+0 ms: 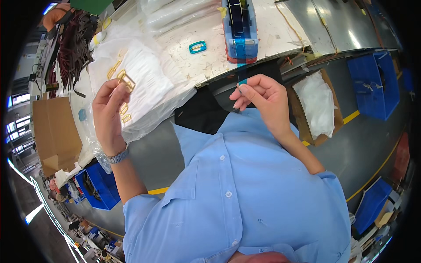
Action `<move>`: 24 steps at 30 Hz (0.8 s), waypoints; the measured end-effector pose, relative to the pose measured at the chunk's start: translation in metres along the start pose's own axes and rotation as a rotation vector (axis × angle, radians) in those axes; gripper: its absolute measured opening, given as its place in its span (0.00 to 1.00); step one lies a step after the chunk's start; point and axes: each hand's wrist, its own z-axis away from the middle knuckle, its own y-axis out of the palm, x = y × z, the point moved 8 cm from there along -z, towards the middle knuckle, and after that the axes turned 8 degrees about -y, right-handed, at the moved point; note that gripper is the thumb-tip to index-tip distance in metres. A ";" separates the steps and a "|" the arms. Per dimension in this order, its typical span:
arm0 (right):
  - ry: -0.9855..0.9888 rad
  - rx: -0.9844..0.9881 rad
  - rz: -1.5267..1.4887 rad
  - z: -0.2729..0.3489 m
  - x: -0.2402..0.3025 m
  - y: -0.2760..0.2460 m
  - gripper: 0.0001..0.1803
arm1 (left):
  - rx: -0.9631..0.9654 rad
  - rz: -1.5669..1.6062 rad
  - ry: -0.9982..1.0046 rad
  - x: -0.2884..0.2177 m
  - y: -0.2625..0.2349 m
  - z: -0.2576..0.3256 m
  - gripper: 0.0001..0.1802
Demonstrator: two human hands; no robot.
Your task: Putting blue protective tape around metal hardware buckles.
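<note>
Between the thumb and fingers of my left hand (109, 103) is a gold buckle (126, 80), held above a white padded sheet. More gold buckles (114, 69) lie on that sheet (147, 72), some partly behind the hand. My right hand (265, 98) pinches the end of a strip of blue tape (240, 69) in front of the table edge. The strip runs down from a blue tape dispenser (252, 33) at the front of the table. Left of the dispenser lies a buckle covered in blue (198, 47).
Dark strips (74, 48) hang at the far left, above a cardboard box (57, 136). On the right stands a carton with white plastic (316, 105), and beyond it a blue bin (372, 85). Rolled clear plastic (180, 15) lies at the back of the table.
</note>
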 end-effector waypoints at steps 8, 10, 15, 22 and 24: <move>-0.001 -0.017 -0.044 0.003 0.001 0.004 0.06 | 0.679 0.584 -0.460 -0.010 0.194 0.043 0.09; -0.027 -0.027 -0.057 0.004 0.001 0.004 0.06 | 0.679 0.540 -0.441 -0.014 0.210 0.040 0.10; -0.029 -0.022 -0.097 0.006 0.004 0.001 0.08 | 0.605 0.371 -0.290 -0.026 0.222 0.031 0.10; -0.031 0.002 -0.088 0.010 0.009 0.003 0.10 | 0.596 0.267 -0.279 -0.029 0.230 0.029 0.10; -0.025 -0.001 -0.079 0.010 0.009 0.003 0.10 | 0.592 0.259 -0.272 -0.027 0.231 0.027 0.10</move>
